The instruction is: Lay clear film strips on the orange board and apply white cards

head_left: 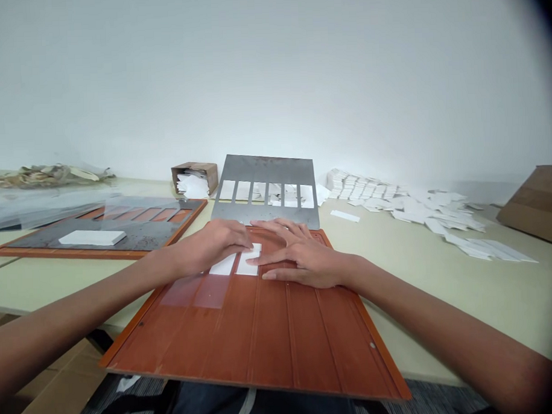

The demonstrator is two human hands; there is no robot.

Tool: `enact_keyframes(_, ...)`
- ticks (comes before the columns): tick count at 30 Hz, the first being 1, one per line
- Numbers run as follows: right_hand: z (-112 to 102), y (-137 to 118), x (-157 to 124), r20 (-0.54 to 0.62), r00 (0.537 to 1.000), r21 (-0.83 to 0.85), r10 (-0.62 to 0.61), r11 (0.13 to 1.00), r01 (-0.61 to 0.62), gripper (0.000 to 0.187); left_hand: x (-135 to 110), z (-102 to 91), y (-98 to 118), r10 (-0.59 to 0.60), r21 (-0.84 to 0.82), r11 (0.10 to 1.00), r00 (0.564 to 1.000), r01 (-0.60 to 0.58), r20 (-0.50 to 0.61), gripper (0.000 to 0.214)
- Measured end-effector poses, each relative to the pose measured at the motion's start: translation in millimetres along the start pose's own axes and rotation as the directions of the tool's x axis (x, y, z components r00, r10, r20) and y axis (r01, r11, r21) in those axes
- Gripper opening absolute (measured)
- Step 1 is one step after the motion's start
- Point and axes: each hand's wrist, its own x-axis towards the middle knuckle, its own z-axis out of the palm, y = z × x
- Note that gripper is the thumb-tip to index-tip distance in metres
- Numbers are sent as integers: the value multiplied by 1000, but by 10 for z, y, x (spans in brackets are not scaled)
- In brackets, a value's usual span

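Observation:
My left hand (pixel 209 248) and my right hand (pixel 300 254) lie flat on a reddish-orange ribbed board (pixel 257 334), their fingertips meeting near its far end. Two white paper strips (pixel 248 260) sit under and between my fingers, and a second strip (pixel 223 264) lies just left of it. Neither hand closes around anything. Nearer me, faint translucent rectangles (pixel 195 292) lie on the board. A grey metal plate with a row of slots (pixel 263 170) stands just beyond my fingertips, with white paper showing through its openings.
To the left, a second orange board (pixel 15 252) carries a dark metal plate and a white stack (pixel 92 237). A cardboard box of white paper (pixel 194 179) stands behind. White paper pieces (pixel 416 208) spread across the right of the pale table (pixel 419 286), with a cardboard sheet (pixel 536 204) beyond.

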Motion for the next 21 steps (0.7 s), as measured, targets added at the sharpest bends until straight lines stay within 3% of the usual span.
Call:
enact_keyframes(4, 5, 8, 5, 2, 1000, 7, -5, 1000, 5, 41, -60, 57, -53, 97, 4, 995, 995, -97, 25, 30)
enact_keyframes(14, -9, -10, 11, 10, 1000, 6, -14, 1000, 14, 43, -64, -15, 26, 156, 55, 985, 984, -161, 88, 34)
enact_keyframes(21, 2, 3, 11, 5, 1000, 9, -24, 1000, 24, 42, -46, -64, 21, 94, 131, 984, 976, -121, 196, 31)
